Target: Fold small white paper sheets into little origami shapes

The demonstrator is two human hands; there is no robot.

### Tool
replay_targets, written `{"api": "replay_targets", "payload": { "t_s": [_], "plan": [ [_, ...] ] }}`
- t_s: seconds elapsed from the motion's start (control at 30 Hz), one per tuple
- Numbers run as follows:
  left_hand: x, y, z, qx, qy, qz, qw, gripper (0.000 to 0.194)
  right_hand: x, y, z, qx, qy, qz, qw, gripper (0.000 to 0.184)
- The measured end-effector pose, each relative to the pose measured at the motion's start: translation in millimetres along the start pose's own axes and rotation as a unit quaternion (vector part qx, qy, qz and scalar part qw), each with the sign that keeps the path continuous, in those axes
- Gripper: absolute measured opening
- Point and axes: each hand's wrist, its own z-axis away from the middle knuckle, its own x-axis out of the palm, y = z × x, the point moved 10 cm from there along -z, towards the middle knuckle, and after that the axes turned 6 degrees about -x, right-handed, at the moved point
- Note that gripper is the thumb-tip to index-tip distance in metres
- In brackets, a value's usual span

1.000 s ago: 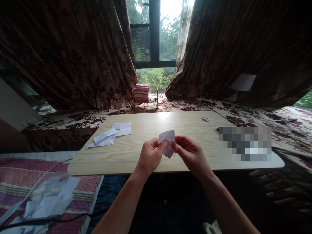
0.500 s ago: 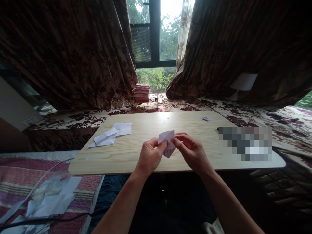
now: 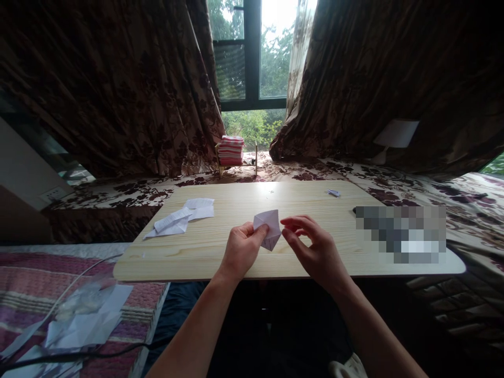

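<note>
A small folded white paper shape [image 3: 269,227] is held just above the light wooden table [image 3: 220,252]. My left hand [image 3: 241,250] pinches its left side between thumb and fingers. My right hand [image 3: 313,247] hovers a short way to the paper's right, with its fingers curled loosely apart and nothing in them.
Folded white papers [image 3: 179,218] lie at the table's left, a small paper scrap [image 3: 333,192] at its far right, and a blurred patch [image 3: 400,233] covers the right end. A striped cloth stack [image 3: 230,149] sits by the window. Paper and plastic scraps [image 3: 84,320] with a cable lie on the striped blanket at lower left.
My right hand has let go of the folded paper and drawn slightly away to the right. My left hand keeps its hold on the paper.
</note>
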Motion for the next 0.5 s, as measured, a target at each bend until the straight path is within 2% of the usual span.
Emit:
{"api": "replay_targets", "payload": {
  "t_s": [0.1,0.23,0.33,0.5],
  "plan": [
    [-2.6,-0.4,-2.0,-0.003,0.007,0.008,1.0,0.024,11.6,-13.1,4.9,-0.053,-0.066,0.064,0.994,0.022],
    [-4.0,0.4,-2.7,-0.007,0.01,0.03,0.999,0.023,26.6,-15.1,9.6,-0.072,-0.13,0.154,0.977,0.031],
    [-5.6,-1.1,-3.7,-0.015,0.013,0.034,0.999,0.023,29.2,-17.3,8.6,-0.077,-0.14,0.189,0.969,0.026],
    [-7.9,-2.8,-5.6,-0.023,0.016,0.043,0.999,0.024,21.2,-21.8,6.0,-0.065,-0.115,0.176,0.975,0.017]
  ]
}}
